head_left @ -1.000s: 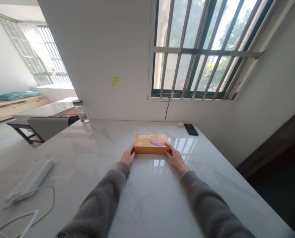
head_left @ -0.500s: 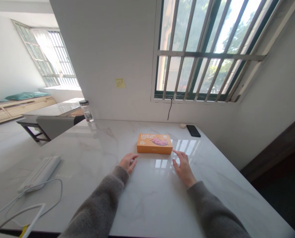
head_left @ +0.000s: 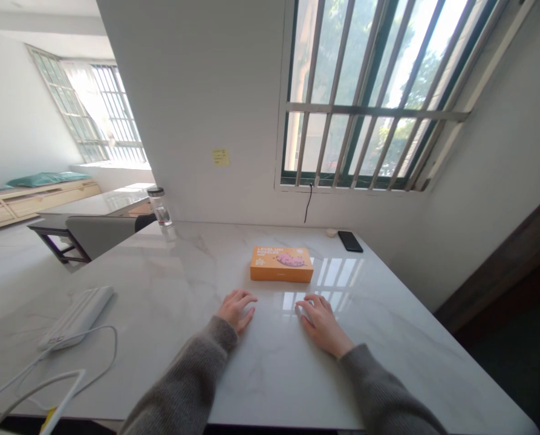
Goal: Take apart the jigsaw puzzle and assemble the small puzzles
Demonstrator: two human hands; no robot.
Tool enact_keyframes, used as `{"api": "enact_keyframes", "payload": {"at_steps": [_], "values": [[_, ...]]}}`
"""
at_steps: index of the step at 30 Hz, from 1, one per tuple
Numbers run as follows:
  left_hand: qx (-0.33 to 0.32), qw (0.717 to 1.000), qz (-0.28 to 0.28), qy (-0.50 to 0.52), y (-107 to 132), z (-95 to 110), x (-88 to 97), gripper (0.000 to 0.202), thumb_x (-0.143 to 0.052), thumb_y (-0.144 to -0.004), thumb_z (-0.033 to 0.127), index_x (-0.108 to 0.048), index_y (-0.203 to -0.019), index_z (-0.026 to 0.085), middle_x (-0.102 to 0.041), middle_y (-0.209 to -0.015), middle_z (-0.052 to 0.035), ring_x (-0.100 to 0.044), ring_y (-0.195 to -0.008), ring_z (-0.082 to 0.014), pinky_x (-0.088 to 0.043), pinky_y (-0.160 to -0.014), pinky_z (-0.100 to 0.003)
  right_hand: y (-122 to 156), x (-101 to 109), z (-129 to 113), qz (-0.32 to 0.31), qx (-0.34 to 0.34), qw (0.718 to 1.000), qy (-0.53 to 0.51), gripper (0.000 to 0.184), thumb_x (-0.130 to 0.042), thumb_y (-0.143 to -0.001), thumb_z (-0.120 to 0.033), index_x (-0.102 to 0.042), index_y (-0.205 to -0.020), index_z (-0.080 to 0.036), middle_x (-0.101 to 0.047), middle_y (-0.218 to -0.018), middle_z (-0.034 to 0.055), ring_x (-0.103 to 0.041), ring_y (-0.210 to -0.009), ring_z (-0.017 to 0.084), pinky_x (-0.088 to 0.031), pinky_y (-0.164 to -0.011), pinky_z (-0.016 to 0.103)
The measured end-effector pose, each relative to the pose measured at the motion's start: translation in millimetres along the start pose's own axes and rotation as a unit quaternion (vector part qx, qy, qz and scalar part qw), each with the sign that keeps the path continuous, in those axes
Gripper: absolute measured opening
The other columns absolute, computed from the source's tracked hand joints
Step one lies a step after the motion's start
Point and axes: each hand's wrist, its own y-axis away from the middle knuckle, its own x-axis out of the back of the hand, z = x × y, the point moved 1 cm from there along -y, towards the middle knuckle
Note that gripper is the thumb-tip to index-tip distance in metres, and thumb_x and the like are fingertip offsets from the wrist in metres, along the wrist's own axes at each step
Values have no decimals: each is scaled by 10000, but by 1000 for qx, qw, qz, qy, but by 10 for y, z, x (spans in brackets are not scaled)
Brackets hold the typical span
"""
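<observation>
An orange puzzle box (head_left: 281, 264), printed with a pink picture and white lettering, lies flat on the white marbled table (head_left: 270, 374). My left hand (head_left: 236, 309) is just in front of the box's left corner, fingers curved and apart from the thumb, holding nothing. On the other side, my right hand (head_left: 322, 323) is in front of the box's right corner, with its fingers bent and its thumb apart. A gap separates both hands from the box. Grey sleeves cover my forearms.
A white power strip (head_left: 77, 317) with cables lies at the left. A lidded clear bottle (head_left: 159, 206) stands at the far left corner. A black phone (head_left: 350, 241) and a small round white object (head_left: 331, 232) lie at the back right, near the wall.
Both hands have drawn back toward me, away from the box, and the right one has also moved left. The box has stayed in place while the view shifted slightly.
</observation>
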Motion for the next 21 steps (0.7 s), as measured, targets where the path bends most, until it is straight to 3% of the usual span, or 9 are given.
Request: {"api": "enact_keyframes", "payload": {"at_steps": [4, 10, 13, 18, 21], "values": [[63, 996, -24, -58, 50, -89, -68, 391, -587, -807, 298, -654, -1187, 236, -558, -1328, -122, -498, -1220, -309, -420, -1018, -481, -35, -14, 39, -12, 2, 1000, 9, 299, -467, -917, -196, -606, -1180, -227, -572, -1167, 108, -509, -1128, 259, -429, -1029, 439], [70, 993, -60, -77, 129, -92, -155, 479, -559, -846, 347, -560, -1315, 251, -488, -1432, -112, -428, -1318, -305, -334, -1113, -478, -55, -67, 81, -21, -8, 999, 37, 355, -451, -939, -258, -576, -1271, -245, -557, -1300, 106, -478, -1235, 264, -377, -1088, 449], [66, 993, -73, -68, 120, -36, -78, 447, -556, -845, 352, -583, -1275, 236, -525, -1382, -119, -455, -1273, -314, -364, -1076, -484, -64, -109, 103, -28, -19, 997, 71, 394, -444, -950, -302, -546, -1328, -257, -533, -1360, 103, -434, -1299, 280, -319, -1124, 481], [45, 996, -74, -19, 55, 110, 61, 272, -536, -843, 275, -665, -1078, 226, -641, -1102, -98, -547, -1059, -273, -439, -941, -443, -83, -124, 104, -31, -41, 995, 91, 429, -430, -957, -340, -522, -1367, -249, -515, -1396, 116, -406, -1330, 299, -292, -1129, 507], [1, 996, -91, 14, 26, 221, 49, 299, -563, -830, 283, -665, -1104, 224, -641, -1124, -87, -545, -1067, -268, -429, -953, -434, -93, -103, 38, -60, -10, 995, 80, 452, -413, -968, -355, -490, -1398, -239, -482, -1444, 116, -372, -1369, 295, -242, -1155, 521]]}}
